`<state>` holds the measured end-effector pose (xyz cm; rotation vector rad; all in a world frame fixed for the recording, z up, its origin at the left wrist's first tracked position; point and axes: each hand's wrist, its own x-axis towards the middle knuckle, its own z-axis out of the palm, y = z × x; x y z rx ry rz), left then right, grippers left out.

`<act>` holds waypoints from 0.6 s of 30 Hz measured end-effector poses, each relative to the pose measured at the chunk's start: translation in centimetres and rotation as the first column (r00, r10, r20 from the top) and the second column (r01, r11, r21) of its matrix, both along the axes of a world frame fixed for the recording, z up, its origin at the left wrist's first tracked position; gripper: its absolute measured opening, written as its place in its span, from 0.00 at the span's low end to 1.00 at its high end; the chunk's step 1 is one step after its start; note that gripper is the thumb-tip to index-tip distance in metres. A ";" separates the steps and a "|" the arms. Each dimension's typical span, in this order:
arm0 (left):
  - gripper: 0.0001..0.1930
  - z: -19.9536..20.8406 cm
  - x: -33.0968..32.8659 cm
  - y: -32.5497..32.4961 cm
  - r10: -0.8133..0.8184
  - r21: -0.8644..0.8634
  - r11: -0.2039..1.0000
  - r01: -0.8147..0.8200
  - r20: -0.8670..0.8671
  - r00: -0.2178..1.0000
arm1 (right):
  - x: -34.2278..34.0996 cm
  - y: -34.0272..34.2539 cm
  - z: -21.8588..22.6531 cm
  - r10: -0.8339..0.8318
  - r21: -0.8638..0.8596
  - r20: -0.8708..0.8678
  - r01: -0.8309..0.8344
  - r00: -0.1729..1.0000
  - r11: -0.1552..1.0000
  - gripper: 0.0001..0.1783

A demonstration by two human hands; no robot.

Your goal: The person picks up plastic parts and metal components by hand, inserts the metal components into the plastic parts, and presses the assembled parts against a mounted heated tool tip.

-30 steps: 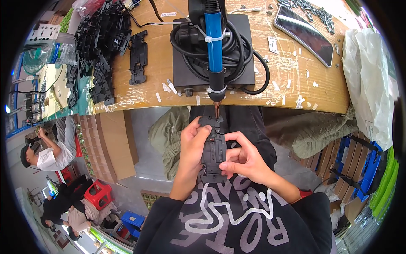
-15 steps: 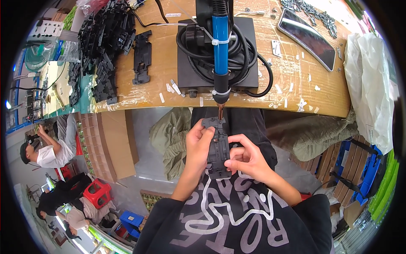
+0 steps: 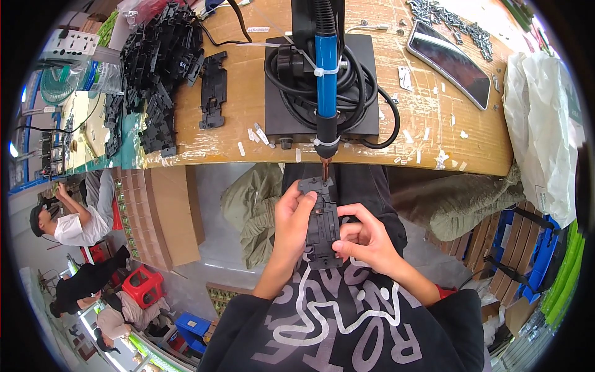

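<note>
A flat, elongated black plastic part (image 3: pixel 322 226) is held up in front of my body, just off the bench's front edge. My left hand (image 3: pixel 291 226) grips its left side, thumb lying on the upper face. On the other side, my right hand (image 3: pixel 369 242) pinches the lower right edge between thumb and fingers. A blue-handled soldering iron (image 3: pixel 326 74) points down from its mount, and its copper-coloured tip (image 3: pixel 325 167) meets the part's far end. Whether the tip touches or hovers just above I cannot tell.
Behind the iron sits a black box (image 3: pixel 362 56) with coiled cable. A heap of similar black parts (image 3: pixel 158 56) and a single one (image 3: pixel 214 90) lie left on the bench (image 3: pixel 434 136). At right are a phone (image 3: pixel 449 65), small metal pieces (image 3: pixel 455 22) and a white bag (image 3: pixel 539 136).
The whole view has shifted slightly, so the bench, iron and hands appear a little lower. Both hands keep the same hold on the black part under the tip.
</note>
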<state>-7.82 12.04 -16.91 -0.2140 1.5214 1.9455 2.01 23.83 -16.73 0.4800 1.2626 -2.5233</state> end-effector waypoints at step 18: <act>0.10 -3.2 1.4 -0.2 -0.096 -0.100 0.992 0.080 -0.172 0.980 | 1.2 -0.3 -2.1 0.021 0.049 0.091 -0.026 0.996 0.998 0.14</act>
